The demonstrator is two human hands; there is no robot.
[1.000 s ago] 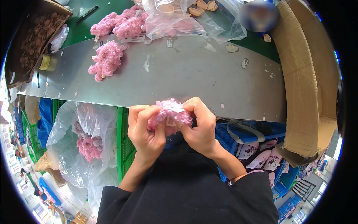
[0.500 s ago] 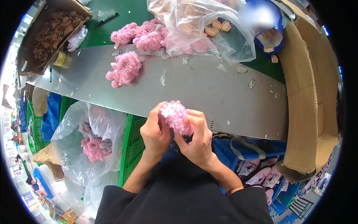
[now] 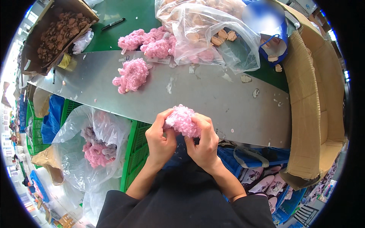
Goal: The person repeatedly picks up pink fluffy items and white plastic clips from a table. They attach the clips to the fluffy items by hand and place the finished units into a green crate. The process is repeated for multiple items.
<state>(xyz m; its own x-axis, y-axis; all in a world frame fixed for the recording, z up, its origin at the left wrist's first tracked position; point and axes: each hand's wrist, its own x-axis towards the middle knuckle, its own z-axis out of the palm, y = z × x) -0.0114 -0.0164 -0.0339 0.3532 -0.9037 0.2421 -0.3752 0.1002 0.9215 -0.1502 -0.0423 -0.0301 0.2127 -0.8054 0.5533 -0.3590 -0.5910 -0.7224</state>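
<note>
A fluffy pink plush piece (image 3: 183, 119) is held in front of my body, just below the near edge of the grey metal worktop (image 3: 213, 98). My left hand (image 3: 160, 140) grips its left side with the thumb pressed into the fluff. My right hand (image 3: 205, 142) wraps over its right side. Another pink plush piece (image 3: 132, 75) lies alone on the worktop to the upper left. A heap of several more pink plush pieces (image 3: 149, 42) sits at the worktop's far edge.
A clear bag (image 3: 213, 28) of tan plush parts rests behind the heap. A cardboard box (image 3: 53, 32) of brown pieces stands far left, a black pen (image 3: 113, 24) near it. A plastic bag (image 3: 95, 150) with pink pieces sits in a green crate lower left. Tall cardboard (image 3: 315, 106) lines the right.
The view has shifted so the worktop sits lower and more to the right. Both hands keep hold of the pink piece and have turned it slightly, fingers kneading its fluff.
</note>
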